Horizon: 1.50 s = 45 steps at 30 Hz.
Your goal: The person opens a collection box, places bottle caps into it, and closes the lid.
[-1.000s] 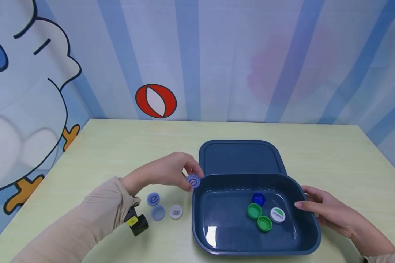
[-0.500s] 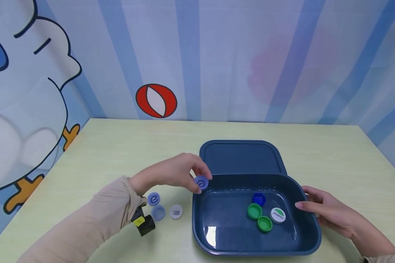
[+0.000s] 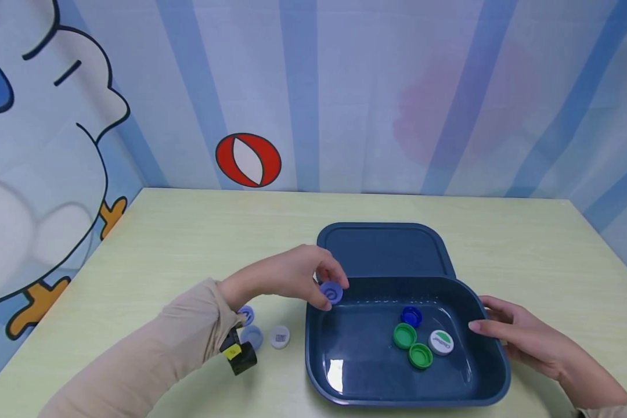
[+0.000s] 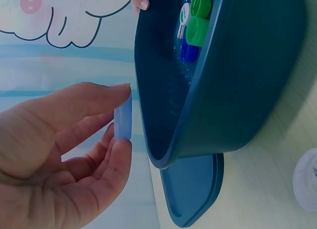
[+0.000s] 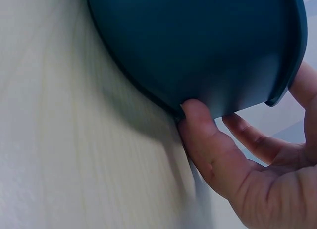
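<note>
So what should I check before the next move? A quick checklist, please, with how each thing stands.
1. Grip: ok; the left hand pinches a light-blue bottle cap.
2. Dark blue box held: ok; the right hand grips its side.
3. Box uncovered: ok; green caps show inside.
4. Pinched cap fully past the rim: cannot tell from these angles.
5. Caps off the table: not ok; a white cap and two light-blue caps lie there.

Staged set, room type indeterminable. Pale wood-grain tabletop (image 3: 230, 223), six o'clock; blue-striped backdrop (image 3: 339, 87), twelve; printed cartoon figure (image 3: 36, 157), nine; printed red-and-white ball (image 3: 248, 160), ten.
</note>
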Motion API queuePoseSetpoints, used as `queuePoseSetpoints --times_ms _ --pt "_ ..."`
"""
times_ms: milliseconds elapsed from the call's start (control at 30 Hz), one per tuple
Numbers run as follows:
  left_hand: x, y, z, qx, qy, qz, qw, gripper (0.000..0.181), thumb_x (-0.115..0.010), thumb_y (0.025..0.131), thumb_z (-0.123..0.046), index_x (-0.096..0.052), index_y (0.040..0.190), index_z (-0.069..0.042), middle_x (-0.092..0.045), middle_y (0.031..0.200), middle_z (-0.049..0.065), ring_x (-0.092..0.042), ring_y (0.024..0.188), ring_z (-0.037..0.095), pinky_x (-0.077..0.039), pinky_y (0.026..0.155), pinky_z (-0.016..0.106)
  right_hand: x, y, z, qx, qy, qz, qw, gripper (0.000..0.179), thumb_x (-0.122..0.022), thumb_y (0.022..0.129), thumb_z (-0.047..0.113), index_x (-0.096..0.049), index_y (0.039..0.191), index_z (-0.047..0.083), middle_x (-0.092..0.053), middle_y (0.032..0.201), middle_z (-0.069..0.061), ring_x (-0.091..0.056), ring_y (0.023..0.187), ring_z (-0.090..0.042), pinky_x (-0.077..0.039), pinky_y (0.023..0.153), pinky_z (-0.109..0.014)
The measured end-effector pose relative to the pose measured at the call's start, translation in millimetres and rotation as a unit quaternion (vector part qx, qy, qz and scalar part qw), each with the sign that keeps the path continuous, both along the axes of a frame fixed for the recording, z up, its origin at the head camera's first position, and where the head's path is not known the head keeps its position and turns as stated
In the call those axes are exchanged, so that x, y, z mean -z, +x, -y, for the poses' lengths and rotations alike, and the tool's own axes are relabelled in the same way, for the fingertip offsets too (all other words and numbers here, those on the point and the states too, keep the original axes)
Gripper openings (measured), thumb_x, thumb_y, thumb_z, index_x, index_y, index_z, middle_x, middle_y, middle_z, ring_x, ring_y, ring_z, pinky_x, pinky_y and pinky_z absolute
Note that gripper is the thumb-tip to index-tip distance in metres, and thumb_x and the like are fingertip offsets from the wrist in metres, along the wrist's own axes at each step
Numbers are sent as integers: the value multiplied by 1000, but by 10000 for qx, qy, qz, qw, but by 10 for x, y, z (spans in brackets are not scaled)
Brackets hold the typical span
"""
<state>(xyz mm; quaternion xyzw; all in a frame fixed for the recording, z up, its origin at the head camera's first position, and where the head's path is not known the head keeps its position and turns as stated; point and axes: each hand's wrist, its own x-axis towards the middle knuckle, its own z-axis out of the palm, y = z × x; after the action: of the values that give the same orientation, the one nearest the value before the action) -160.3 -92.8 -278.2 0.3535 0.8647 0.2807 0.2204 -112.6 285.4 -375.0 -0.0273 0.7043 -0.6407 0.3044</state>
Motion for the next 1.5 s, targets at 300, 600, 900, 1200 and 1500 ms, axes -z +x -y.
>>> queuePoseSetpoints --times_ms 300,600,900,1200,1500 --pt "39 -18 -78 163 44 12 9999 30 -75 77 -7 -68 106 -7 -58 102 0 -54 93 15 -49 74 21 1 -3 0 12 84 -9 10000 61 -47 97 18 -16 140 -11 -53 117 -7 -60 99 -22 -49 83 -48" --pt "43 -24 -131 216 45 64 9997 30 -75 76 -6 -68 105 -6 -58 101 1 -54 91 15 -49 73 20 3 -27 0 -2 70 4 10000 62 -47 97 18 -14 140 -11 -53 117 -8 -60 99 -22 -49 83 -48" --pt "84 -43 -202 314 -32 53 9995 30 -75 77 -6 -68 106 -7 -59 100 1 -54 90 14 -48 72 20 16 -42 -1 -24 -72 31 10000 60 -47 97 16 -15 140 -11 -54 115 -7 -60 99 -22 -49 83 -48" --pt "84 -49 -312 531 83 72 9985 30 -74 77 -4 -67 106 -5 -61 100 1 -54 89 14 -47 73 19 22 -42 -19 -75 -204 31 9998 57 -45 98 15 -16 140 -9 -54 115 -6 -60 100 -23 -49 83 -49" --pt "144 -76 -402 772 57 5 9970 29 -75 76 -4 -68 105 -6 -64 97 0 -54 86 11 -47 73 18 26 -37 -15 -95 -237 -7 9997 60 -45 98 15 -12 141 -10 -54 117 -6 -61 100 -23 -48 83 -49"
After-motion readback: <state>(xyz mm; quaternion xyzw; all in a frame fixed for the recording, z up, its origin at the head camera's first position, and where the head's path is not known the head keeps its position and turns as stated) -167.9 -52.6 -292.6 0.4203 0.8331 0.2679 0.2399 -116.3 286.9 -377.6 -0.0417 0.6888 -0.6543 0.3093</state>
